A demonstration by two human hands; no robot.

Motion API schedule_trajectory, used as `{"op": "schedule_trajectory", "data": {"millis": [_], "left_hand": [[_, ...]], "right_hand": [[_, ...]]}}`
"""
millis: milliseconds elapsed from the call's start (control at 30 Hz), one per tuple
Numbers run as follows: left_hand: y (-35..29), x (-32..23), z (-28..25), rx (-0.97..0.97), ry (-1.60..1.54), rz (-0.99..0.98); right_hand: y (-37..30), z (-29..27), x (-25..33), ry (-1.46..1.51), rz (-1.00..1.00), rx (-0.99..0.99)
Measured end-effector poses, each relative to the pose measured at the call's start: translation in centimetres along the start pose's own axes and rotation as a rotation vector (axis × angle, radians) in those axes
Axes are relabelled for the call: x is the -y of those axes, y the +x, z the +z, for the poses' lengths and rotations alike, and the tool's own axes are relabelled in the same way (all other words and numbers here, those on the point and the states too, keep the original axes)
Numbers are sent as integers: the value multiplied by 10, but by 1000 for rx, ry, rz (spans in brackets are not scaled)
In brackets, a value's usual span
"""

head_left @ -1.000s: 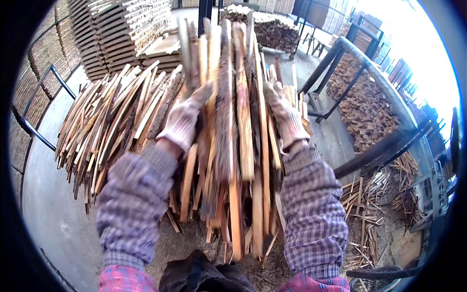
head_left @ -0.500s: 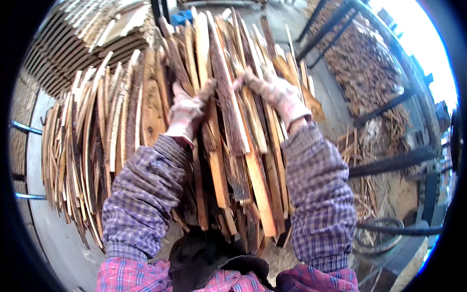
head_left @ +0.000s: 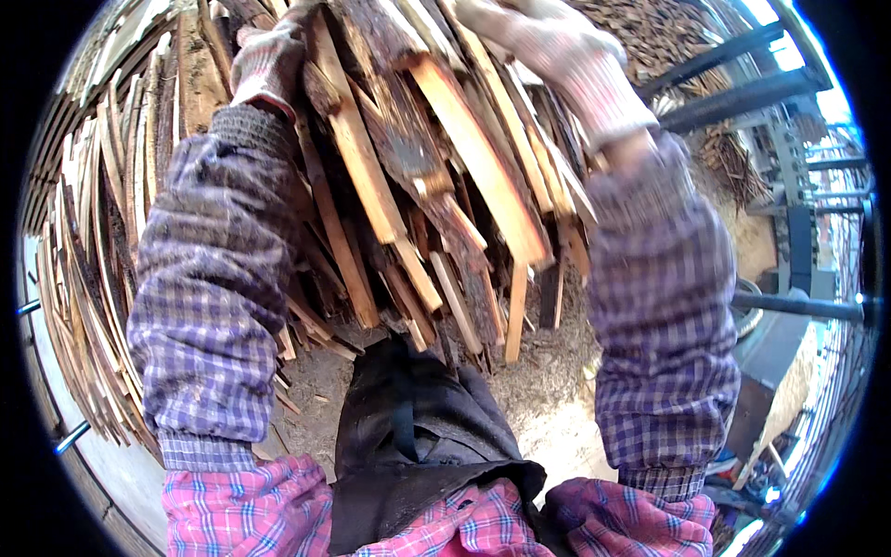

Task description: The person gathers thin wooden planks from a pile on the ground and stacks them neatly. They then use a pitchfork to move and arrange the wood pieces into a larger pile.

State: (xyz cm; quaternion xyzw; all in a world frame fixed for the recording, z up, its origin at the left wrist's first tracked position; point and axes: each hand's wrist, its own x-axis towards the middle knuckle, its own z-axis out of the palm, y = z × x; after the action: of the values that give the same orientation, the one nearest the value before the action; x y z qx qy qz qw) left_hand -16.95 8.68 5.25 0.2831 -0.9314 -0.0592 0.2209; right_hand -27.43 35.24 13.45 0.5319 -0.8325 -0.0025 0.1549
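A bundle of rough wood slats [head_left: 436,176] is held raised at chest height. The gloved left hand [head_left: 264,60] and right hand [head_left: 548,46] are clamped around it, fingers apparently curled. Steady carrying support is required next.

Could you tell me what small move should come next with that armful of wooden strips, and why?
Probably swing the bundle of wooden strips toward the pile of strips on the person's left and lower it there. Both the left hand and the right hand, in gloves, clasp the bundle high against the chest, its ends hang loose and uneven, and similar strips already lie in that pile.
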Motion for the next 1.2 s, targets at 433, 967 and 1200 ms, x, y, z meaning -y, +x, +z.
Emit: {"op": "schedule_trajectory", "data": {"millis": [433, 967, 1200], "left_hand": [[50, 47, 32, 89, 172, 53], [136, -219, -50, -279, -81, 530], [144, -355, -48, -220, -121, 625]], "right_hand": [[-549, -13, 210, 327, 1462, 1328], [-777, 52, 162, 1151, 2120, 664], [-843, 70, 97, 1559, 2380, -32]]}}
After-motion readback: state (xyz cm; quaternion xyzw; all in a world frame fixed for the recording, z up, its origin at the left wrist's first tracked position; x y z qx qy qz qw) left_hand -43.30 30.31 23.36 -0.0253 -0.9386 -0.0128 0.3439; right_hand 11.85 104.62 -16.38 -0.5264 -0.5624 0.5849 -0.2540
